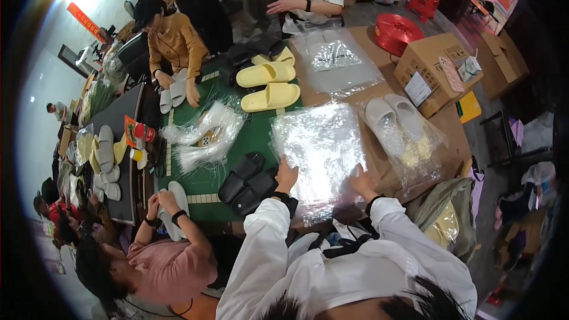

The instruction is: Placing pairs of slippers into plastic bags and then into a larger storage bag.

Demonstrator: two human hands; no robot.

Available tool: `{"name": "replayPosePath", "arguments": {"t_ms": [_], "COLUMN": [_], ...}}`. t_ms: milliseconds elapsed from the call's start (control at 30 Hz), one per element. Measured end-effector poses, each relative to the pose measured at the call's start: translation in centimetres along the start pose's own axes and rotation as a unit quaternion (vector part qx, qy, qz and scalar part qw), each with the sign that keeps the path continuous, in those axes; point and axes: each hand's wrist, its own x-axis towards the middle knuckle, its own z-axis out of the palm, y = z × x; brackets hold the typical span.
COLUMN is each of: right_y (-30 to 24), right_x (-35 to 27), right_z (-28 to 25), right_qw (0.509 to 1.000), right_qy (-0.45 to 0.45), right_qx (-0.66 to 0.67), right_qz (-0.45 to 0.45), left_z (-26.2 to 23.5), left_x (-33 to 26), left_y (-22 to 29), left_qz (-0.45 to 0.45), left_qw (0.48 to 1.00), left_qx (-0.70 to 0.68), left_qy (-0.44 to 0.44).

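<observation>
In the head view, a stack of clear plastic bags point(320, 148), glossy and crinkled, lies flat on the table's green surface point(258, 133) straight ahead of the person. The left hand point(286, 176) rests on the stack's near left edge, fingers curled onto the film; the right hand point(361, 179) presses its near right corner, fingers spread flat. Neither hand lifts a bag clear. Just left of the left hand sit matte black slippers point(248, 182). Beyond the stack lie smooth yellow slippers point(268, 86); to the right, pale grey slippers point(396, 117) lie inside a clear bag on brown cardboard point(450, 124). A loose bundle of thin clear strips point(204, 133) sprawls at left.
</observation>
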Motion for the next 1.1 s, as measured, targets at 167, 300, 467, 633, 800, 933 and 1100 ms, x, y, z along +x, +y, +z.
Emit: {"name": "replayPosePath", "arguments": {"t_ms": [167,300,467,633,800,933,1100], "right_y": [0.4,-0.5,-1.5,-1.5,-1.1,-0.9,-1.0], "right_x": [-0.6,-1.5,-4.1,-6.2,-6.9,-8.7,-9.9], "right_z": [1.3,2.1,7.1,8.5,8.3,9.9,10.9], "right_qw": [0.976,0.937,0.914,0.938,0.931,0.931,0.939], "right_qy": [0.187,0.258,0.144,0.127,0.192,0.205,0.120], "right_qx": [-0.110,-0.131,-0.126,-0.139,-0.141,-0.113,-0.151], "right_qz": [-0.008,-0.198,-0.357,-0.290,-0.278,-0.280,-0.285], "left_z": [-1.1,-4.9,-5.8,-6.8,-7.8,-8.5,-10.7], "left_x": [-1.3,-5.4,-6.5,-4.7,-1.7,-0.3,-1.5], "left_y": [-1.3,-0.6,-5.6,-9.3,-11.4,-13.2,-9.0], "left_qz": [0.153,0.138,-0.164,-0.142,-0.154,-0.090,-0.026], "left_qw": [0.987,0.935,0.936,0.963,0.932,0.876,0.847], "left_qx": [0.037,0.054,0.018,-0.014,-0.329,-0.470,-0.530], "left_qy": [0.025,0.321,0.312,0.230,-0.008,-0.055,0.041]}}
